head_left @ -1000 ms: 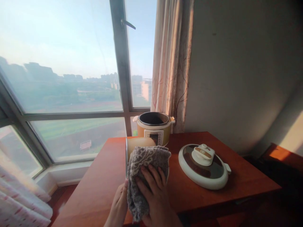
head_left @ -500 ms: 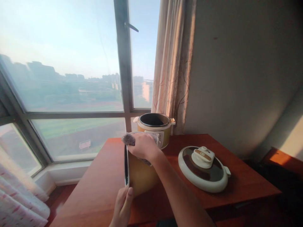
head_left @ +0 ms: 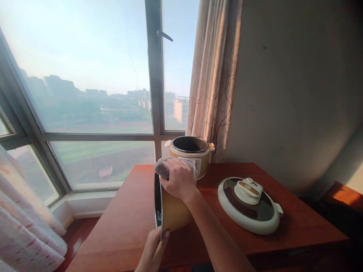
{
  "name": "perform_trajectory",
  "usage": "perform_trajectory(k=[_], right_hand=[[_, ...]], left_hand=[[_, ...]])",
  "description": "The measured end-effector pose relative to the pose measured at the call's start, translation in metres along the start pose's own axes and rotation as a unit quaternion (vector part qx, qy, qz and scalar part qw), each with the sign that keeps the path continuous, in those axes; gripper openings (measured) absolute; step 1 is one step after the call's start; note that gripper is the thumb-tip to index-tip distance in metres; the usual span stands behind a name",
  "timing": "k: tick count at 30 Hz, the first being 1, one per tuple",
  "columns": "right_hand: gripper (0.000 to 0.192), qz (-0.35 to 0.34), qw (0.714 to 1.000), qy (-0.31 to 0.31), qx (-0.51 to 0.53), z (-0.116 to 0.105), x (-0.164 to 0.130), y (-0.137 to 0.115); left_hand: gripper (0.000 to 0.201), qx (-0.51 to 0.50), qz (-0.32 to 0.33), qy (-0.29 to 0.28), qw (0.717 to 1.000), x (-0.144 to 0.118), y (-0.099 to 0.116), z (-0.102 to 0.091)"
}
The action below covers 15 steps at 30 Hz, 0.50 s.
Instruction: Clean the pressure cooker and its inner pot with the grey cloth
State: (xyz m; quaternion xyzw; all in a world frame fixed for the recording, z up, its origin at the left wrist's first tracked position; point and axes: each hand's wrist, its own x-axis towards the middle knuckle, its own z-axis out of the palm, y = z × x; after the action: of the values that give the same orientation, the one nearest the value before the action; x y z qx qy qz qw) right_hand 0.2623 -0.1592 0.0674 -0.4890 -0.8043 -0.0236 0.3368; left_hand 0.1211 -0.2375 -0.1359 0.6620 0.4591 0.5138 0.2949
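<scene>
A yellow inner pot (head_left: 175, 211) with a dark inside is tipped on its side over the table, its mouth turned left. My left hand (head_left: 154, 245) grips its lower rim, thumb on the outside. At the upper rim my right hand (head_left: 178, 177) presses a grey cloth (head_left: 162, 169) against the pot, fingers closed on the cloth. Behind them stands the electric cooker body (head_left: 190, 153), upright and uncovered, its front partly hidden by the cloth and hand. To the right lies the round cooker lid (head_left: 251, 204), white-rimmed with a dark top and a white knob.
The reddish wooden table (head_left: 113, 223) runs up to the window side. A window (head_left: 99, 102) fills the left, with a patterned curtain (head_left: 25, 211) low at the left and a beige curtain (head_left: 211, 75) behind the cooker. A grey wall (head_left: 289, 94) stands at right.
The view has shifted slightly, so everything sits further right. The pot's mouth is turned a little more towards me, showing markings inside. Both hands keep their hold on pot and cloth.
</scene>
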Motion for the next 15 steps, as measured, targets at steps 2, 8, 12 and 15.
perform_trajectory(k=[2, 8, 12, 15], right_hand=[[0.043, -0.014, 0.999, 0.027, 0.010, 0.000, -0.018, 0.002], [0.066, -0.026, 0.996, 0.080, 0.042, 0.004, -0.062, 0.014], [0.069, -0.040, 0.994, 0.091, 0.050, 0.005, -0.075, 0.015], [0.070, -0.046, 0.993, 0.094, 0.051, 0.006, -0.079, 0.014]], left_hand=[[0.053, 0.008, 0.020, -0.021, 1.000, -0.004, 0.003, 0.003], [0.036, 0.027, 0.083, -0.028, 0.996, -0.009, -0.004, 0.013], [0.035, 0.031, 0.112, -0.038, 0.992, -0.007, -0.001, 0.012], [0.035, 0.036, 0.096, -0.039, 0.994, -0.007, 0.004, 0.011]])
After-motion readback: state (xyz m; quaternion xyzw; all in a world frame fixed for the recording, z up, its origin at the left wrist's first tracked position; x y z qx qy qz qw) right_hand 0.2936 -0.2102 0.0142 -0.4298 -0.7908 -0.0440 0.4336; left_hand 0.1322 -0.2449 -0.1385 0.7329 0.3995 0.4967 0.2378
